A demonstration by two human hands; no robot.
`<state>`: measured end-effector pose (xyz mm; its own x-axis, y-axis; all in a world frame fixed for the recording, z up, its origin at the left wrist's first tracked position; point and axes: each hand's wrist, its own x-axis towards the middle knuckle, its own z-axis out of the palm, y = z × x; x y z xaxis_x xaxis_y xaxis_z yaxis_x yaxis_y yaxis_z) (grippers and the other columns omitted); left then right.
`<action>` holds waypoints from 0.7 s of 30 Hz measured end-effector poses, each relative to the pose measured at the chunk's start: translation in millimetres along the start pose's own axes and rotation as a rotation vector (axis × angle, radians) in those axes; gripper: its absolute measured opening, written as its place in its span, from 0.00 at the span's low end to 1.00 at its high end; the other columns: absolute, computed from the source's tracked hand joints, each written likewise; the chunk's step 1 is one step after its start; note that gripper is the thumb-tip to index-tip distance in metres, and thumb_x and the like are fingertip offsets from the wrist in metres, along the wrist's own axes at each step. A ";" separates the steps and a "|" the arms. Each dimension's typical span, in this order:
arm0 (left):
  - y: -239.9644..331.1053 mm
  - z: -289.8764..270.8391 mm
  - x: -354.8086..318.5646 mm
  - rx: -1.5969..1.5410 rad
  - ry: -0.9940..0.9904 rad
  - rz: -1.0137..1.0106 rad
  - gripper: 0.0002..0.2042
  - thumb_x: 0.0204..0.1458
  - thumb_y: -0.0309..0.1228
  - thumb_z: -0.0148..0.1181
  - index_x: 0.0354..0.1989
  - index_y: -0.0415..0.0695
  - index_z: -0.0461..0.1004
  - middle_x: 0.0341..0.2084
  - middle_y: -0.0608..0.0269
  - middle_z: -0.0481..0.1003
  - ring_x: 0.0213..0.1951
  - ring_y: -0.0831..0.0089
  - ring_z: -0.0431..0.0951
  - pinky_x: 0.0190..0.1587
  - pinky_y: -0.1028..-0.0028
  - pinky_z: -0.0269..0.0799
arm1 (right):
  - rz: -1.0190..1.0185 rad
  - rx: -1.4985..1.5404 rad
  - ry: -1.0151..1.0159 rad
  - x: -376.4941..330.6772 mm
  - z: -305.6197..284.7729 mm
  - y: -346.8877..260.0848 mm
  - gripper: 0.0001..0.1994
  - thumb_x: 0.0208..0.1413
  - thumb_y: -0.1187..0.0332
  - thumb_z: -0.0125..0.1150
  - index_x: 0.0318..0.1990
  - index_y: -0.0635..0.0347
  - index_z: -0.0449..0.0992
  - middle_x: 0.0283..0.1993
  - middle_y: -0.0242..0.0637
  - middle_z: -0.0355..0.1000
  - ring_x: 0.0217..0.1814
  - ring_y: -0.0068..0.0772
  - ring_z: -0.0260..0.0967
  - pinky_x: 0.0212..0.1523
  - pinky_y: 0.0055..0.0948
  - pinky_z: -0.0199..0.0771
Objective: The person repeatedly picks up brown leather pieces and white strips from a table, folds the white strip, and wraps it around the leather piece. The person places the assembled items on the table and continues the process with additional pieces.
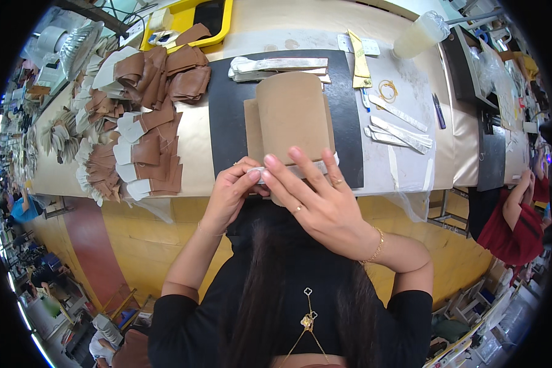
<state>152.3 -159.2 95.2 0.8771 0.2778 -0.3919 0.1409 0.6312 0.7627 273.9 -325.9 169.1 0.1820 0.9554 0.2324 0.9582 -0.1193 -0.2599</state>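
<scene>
A curved tan leather-like piece [291, 110] lies over flatter brown pieces on a black mat [348, 122] in front of me. Along its near edge runs a narrow white strip [320, 165]. My left hand [232, 191] is closed, pinching the strip's left end between thumb and fingers. Stretched across the near edge, my right hand [325, 211] has its fingers spread, fingertips resting on the tan piece and the strip. Parts of the strip are hidden beneath these fingers. Behind the tan piece lies a stack of white strips [282, 65].
Piles of brown leather pieces with white backing [150, 153] cover the left side. A yellow tray [227, 24] stands at the back. To the right lie loose white strips [398, 132], a yellow ruler-like piece [360, 61], a pen [439, 110] and a cloudy plastic bottle [420, 35].
</scene>
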 end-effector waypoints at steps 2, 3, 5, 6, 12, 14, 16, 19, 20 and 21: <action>-0.1 -1.2 0.3 0.022 -0.005 0.010 0.10 0.58 0.30 0.55 0.31 0.35 0.75 0.34 0.65 0.67 0.33 0.74 0.76 0.37 0.77 0.76 | 0.016 -0.052 0.004 3.6 9.5 -3.2 0.23 0.49 0.70 0.55 0.56 0.59 0.71 0.65 0.39 0.61 0.71 0.39 0.53 0.71 0.48 0.42; -0.2 -2.1 1.6 0.043 -0.014 0.019 0.09 0.58 0.29 0.56 0.31 0.34 0.75 0.34 0.65 0.67 0.33 0.74 0.76 0.36 0.77 0.76 | 0.003 -0.038 0.040 3.9 12.7 -0.7 0.23 0.48 0.71 0.55 0.55 0.59 0.72 0.64 0.39 0.63 0.70 0.39 0.55 0.70 0.47 0.44; -0.5 -3.8 3.5 0.077 -0.020 0.025 0.09 0.57 0.29 0.57 0.29 0.34 0.75 0.33 0.66 0.66 0.32 0.75 0.76 0.36 0.78 0.75 | -0.012 -0.008 0.112 3.4 18.2 5.6 0.21 0.47 0.71 0.55 0.53 0.59 0.75 0.61 0.39 0.66 0.67 0.39 0.59 0.69 0.44 0.50; -1.4 -4.1 4.2 0.087 -0.014 0.027 0.09 0.57 0.28 0.57 0.29 0.34 0.75 0.32 0.66 0.66 0.32 0.75 0.75 0.35 0.78 0.75 | -0.017 -0.011 0.136 0.9 19.6 7.0 0.20 0.48 0.72 0.55 0.51 0.59 0.75 0.60 0.39 0.68 0.66 0.39 0.60 0.68 0.42 0.53; -3.0 -7.0 12.2 0.135 -0.068 0.032 0.11 0.56 0.30 0.57 0.28 0.34 0.75 0.31 0.64 0.65 0.32 0.75 0.73 0.35 0.76 0.78 | 0.032 0.032 0.322 -12.9 34.3 18.0 0.17 0.50 0.74 0.55 0.49 0.60 0.77 0.55 0.42 0.72 0.61 0.42 0.66 0.64 0.41 0.62; -4.6 -7.4 11.7 0.137 -0.054 0.022 0.11 0.56 0.31 0.57 0.27 0.34 0.75 0.31 0.64 0.65 0.31 0.75 0.73 0.35 0.76 0.78 | 0.066 0.082 0.385 -19.2 40.3 23.2 0.17 0.50 0.75 0.56 0.50 0.61 0.76 0.56 0.44 0.71 0.61 0.43 0.67 0.63 0.41 0.64; -4.4 -8.3 12.7 0.140 -0.048 0.006 0.12 0.56 0.31 0.58 0.27 0.33 0.75 0.31 0.64 0.65 0.31 0.75 0.73 0.34 0.75 0.78 | 0.111 0.157 0.444 -24.9 46.7 26.3 0.17 0.50 0.76 0.56 0.50 0.62 0.76 0.56 0.45 0.71 0.61 0.45 0.67 0.62 0.41 0.65; -4.1 -7.4 15.0 0.145 -0.043 0.005 0.12 0.55 0.31 0.58 0.27 0.33 0.75 0.31 0.63 0.65 0.29 0.73 0.73 0.33 0.75 0.77 | 0.172 0.229 0.550 -28.6 59.2 26.2 0.17 0.49 0.78 0.57 0.49 0.63 0.76 0.56 0.47 0.70 0.60 0.47 0.67 0.60 0.42 0.68; -3.3 -7.5 15.0 0.129 -0.049 -0.009 0.11 0.55 0.30 0.59 0.27 0.33 0.75 0.31 0.63 0.65 0.30 0.73 0.73 0.34 0.75 0.77 | 0.196 0.242 0.576 -28.6 63.9 25.2 0.18 0.49 0.78 0.57 0.50 0.63 0.76 0.56 0.49 0.70 0.60 0.48 0.67 0.59 0.42 0.69; -2.3 -7.7 13.7 0.110 -0.054 -0.021 0.10 0.55 0.29 0.59 0.28 0.33 0.75 0.31 0.63 0.65 0.31 0.73 0.73 0.35 0.75 0.76 | 0.232 0.280 0.626 -28.7 68.0 25.1 0.18 0.48 0.79 0.58 0.50 0.64 0.75 0.56 0.50 0.70 0.60 0.49 0.67 0.59 0.42 0.69</action>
<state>160.5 -151.4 84.1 0.8965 0.2236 -0.3825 0.2069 0.5523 0.8076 277.7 -338.0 92.2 0.5462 0.5704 0.6135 0.8026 -0.1466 -0.5782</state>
